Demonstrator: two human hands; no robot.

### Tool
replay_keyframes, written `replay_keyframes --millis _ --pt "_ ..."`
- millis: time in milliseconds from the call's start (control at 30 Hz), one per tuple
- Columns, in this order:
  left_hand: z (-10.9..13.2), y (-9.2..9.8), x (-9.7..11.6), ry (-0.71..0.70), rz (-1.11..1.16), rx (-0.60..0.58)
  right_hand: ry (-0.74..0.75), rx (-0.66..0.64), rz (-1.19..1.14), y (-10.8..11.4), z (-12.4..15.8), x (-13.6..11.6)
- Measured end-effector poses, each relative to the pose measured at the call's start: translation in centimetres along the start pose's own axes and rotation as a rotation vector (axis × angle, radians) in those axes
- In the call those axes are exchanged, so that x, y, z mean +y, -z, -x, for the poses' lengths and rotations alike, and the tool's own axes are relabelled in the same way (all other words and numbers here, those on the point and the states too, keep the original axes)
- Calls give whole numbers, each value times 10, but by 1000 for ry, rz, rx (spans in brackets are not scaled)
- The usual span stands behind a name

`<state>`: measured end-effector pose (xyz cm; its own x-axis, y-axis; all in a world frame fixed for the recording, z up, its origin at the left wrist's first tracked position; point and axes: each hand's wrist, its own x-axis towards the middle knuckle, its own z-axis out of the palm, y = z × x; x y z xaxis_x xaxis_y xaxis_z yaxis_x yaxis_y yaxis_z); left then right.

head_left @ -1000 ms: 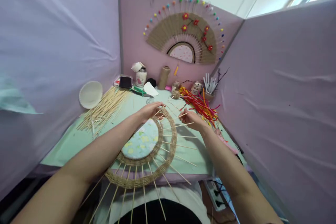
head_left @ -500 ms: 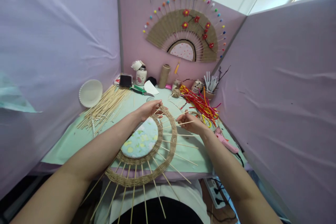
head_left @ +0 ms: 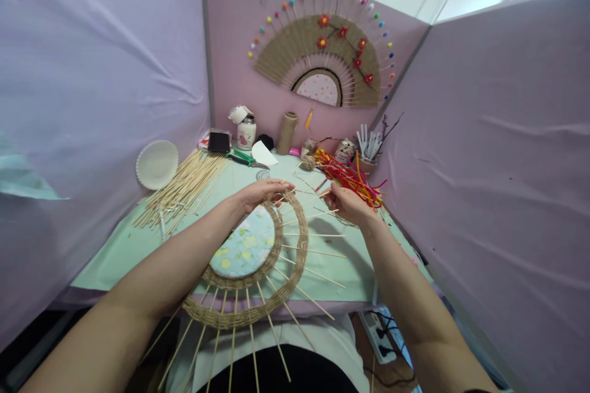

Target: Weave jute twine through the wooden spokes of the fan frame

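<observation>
A round woven frame [head_left: 300, 245] of brown twine on thin radiating sticks lies over the table's front edge and my lap. At its middle is a light blue floral fabric disc [head_left: 246, 244] with a woven border. My left hand [head_left: 266, 193] grips the far edge of the weave, fingers closed round the ring and sticks. Just right of it, my right hand [head_left: 346, 202] is closed in a pinch on a thin strand of twine [head_left: 304, 191] that runs toward the left hand. Stick ends lie close below the right fingers.
Bamboo sticks [head_left: 182, 187] and a white dish [head_left: 157, 164] lie left. Green-handled pruners [head_left: 246, 159], a twine spool [head_left: 288, 133] and a twine ball [head_left: 307, 163] stand behind. Red and yellow pipe cleaners [head_left: 348, 175] lie right. A finished fan [head_left: 295, 49] hangs on the wall.
My right hand has moved up and slightly right, away from the weave, drawing the twine out. My left hand stays at the ring's far edge.
</observation>
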<state>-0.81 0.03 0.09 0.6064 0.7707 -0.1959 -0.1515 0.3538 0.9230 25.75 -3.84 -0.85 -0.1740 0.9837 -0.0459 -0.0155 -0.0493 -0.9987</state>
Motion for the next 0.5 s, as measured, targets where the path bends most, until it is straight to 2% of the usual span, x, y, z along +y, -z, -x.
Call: replay_keyframes --millis 300,500 --pt "-5 5 -5 -12 -17 -21 204 89 -46 -8 -15 -32" --pt "-4 4 -3 -21 26 -9 197 90 8 -7 2 -32"
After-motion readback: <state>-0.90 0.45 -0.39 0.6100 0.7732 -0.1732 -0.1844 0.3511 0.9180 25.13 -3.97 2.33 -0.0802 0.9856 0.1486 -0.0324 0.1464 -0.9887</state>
